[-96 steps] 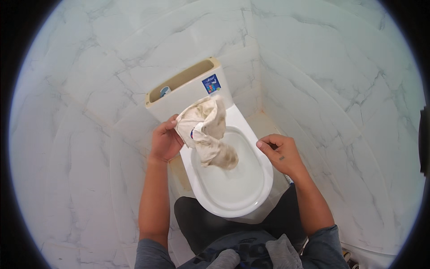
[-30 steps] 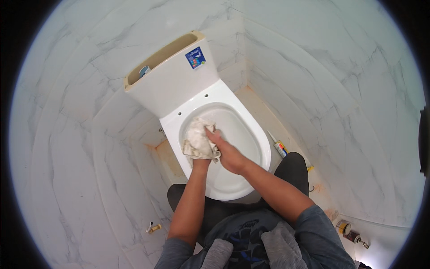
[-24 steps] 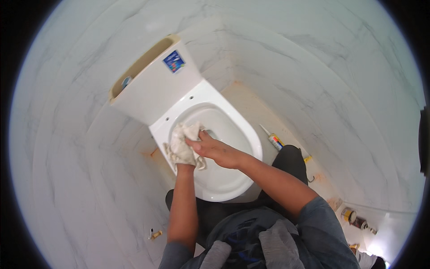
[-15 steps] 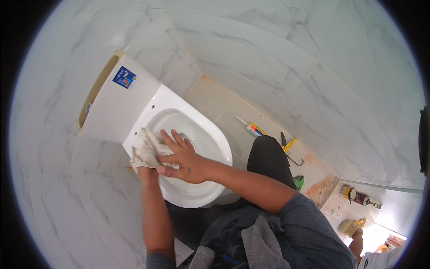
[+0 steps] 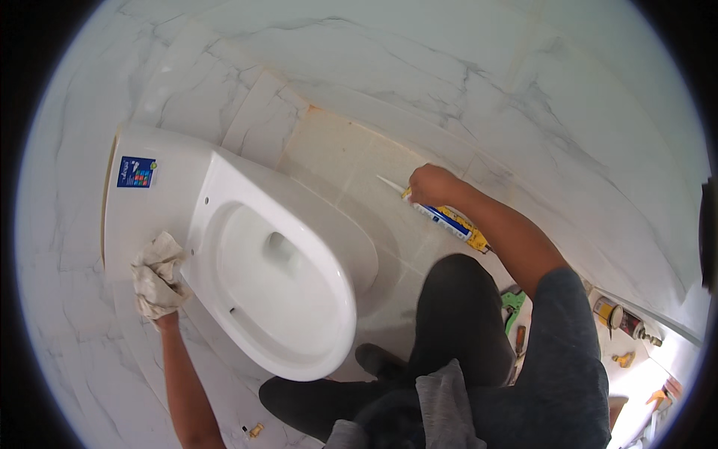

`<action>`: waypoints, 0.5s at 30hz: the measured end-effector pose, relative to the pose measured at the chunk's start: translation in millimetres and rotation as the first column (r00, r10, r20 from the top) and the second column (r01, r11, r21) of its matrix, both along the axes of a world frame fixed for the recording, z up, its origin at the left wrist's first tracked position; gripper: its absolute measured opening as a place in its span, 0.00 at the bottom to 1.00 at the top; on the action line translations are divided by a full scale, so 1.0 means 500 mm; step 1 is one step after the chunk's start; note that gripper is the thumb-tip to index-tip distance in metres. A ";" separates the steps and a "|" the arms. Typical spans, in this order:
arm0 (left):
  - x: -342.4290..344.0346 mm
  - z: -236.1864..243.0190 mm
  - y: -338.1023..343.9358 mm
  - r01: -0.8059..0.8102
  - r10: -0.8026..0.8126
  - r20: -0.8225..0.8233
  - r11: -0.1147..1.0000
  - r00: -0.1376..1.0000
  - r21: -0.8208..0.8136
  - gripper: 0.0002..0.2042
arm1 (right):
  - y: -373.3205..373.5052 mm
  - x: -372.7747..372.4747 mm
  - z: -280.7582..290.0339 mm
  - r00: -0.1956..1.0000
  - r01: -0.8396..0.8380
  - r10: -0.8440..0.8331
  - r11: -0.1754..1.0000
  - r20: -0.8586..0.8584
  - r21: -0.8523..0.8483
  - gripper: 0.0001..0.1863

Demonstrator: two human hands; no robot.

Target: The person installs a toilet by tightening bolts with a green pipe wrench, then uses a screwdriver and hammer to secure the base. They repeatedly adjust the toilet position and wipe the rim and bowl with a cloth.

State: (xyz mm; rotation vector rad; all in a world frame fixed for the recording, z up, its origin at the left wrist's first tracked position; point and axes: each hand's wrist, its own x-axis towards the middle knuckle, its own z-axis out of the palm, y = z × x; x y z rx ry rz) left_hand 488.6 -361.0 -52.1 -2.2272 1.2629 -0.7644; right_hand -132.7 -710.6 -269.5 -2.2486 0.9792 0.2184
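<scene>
A crumpled off-white cloth (image 5: 158, 275) covers most of my left hand (image 5: 167, 320), which is closed on it beside the lower left side of the white toilet's tank (image 5: 161, 213). To the right of the toilet bowl (image 5: 333, 322), my right hand (image 5: 435, 185) is closed round the front of a caulking gun (image 5: 479, 241) loaded with a blue, white and yellow sealant cartridge (image 5: 447, 218). Its pale nozzle (image 5: 390, 182) sticks out past my fingers toward the upper left. Below my right arm, the gun's rear end is partly hidden.
Marbled tiles (image 5: 419, 67) line the walls close around the toilet. By my right knee lie a green tool (image 5: 513, 305) and an orange-handled tool (image 5: 520, 338). Farther right stand a yellow-labelled can (image 5: 607, 312) and a spray can (image 5: 636, 326). Small brass-coloured fittings (image 5: 256, 430) lie at lower left.
My right hand has left the cloth over the bowl and taken hold of the caulking gun on the right. My left hand has moved left with the cloth, off the bowl.
</scene>
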 end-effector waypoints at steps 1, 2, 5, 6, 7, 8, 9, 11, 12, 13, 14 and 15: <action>0.017 -0.042 0.013 -0.031 0.029 -0.040 0.999 0.999 -0.031 0.47 | -0.006 0.023 -0.035 0.997 -0.080 0.080 0.997 -0.001 -0.017 0.17; 0.033 -0.084 0.025 -0.062 0.057 -0.078 0.996 0.995 -0.062 0.47 | -0.010 0.052 -0.064 0.986 -0.164 0.163 0.986 -0.023 -0.034 0.15; 0.069 -0.193 0.055 0.454 -0.466 0.031 0.842 0.884 -0.293 0.45 | -0.022 0.160 -0.124 0.959 -0.276 0.280 0.955 0.031 -0.113 0.13; 0.077 -0.214 0.061 0.342 -0.364 -0.017 0.889 0.931 -0.304 0.45 | -0.033 0.200 -0.137 0.962 -0.259 0.267 0.960 0.060 -0.110 0.16; 0.078 -0.227 0.071 0.265 -0.290 -0.041 0.915 0.956 -0.305 0.45 | -0.041 0.247 -0.147 0.966 -0.253 0.256 0.965 0.041 -0.075 0.21; 0.077 -0.233 0.077 0.235 -0.263 -0.048 0.919 0.964 -0.316 0.45 | -0.052 0.290 -0.157 0.968 -0.235 0.238 0.971 0.080 -0.044 0.25; 0.067 -0.236 0.090 0.237 -0.242 0.013 0.936 0.970 -0.262 0.45 | -0.059 0.328 -0.165 0.969 -0.224 0.224 0.975 0.101 -0.010 0.29; 0.040 -0.223 0.107 0.251 -0.231 0.133 0.955 0.964 -0.156 0.45 | -0.084 0.412 -0.186 0.970 -0.217 0.208 0.974 0.129 0.058 0.35; 0.023 -0.208 0.119 0.350 -0.330 0.168 0.931 0.929 -0.107 0.45 | -0.096 0.456 -0.197 0.969 -0.222 0.209 0.971 0.135 0.090 0.36; 0.009 -0.199 0.120 0.352 -0.335 0.158 0.931 0.929 -0.093 0.45 | -0.109 0.495 -0.210 0.970 -0.220 0.204 0.969 0.133 0.116 0.38; -0.005 -0.191 0.120 0.397 -0.384 0.167 0.916 0.908 -0.054 0.45 | -0.122 0.529 -0.224 0.966 -0.227 0.210 0.968 0.148 0.107 0.38; -0.018 -0.185 0.120 0.327 -0.316 0.107 0.939 0.943 -0.109 0.45 | -0.130 0.561 -0.239 0.963 -0.236 0.220 0.967 0.156 0.095 0.38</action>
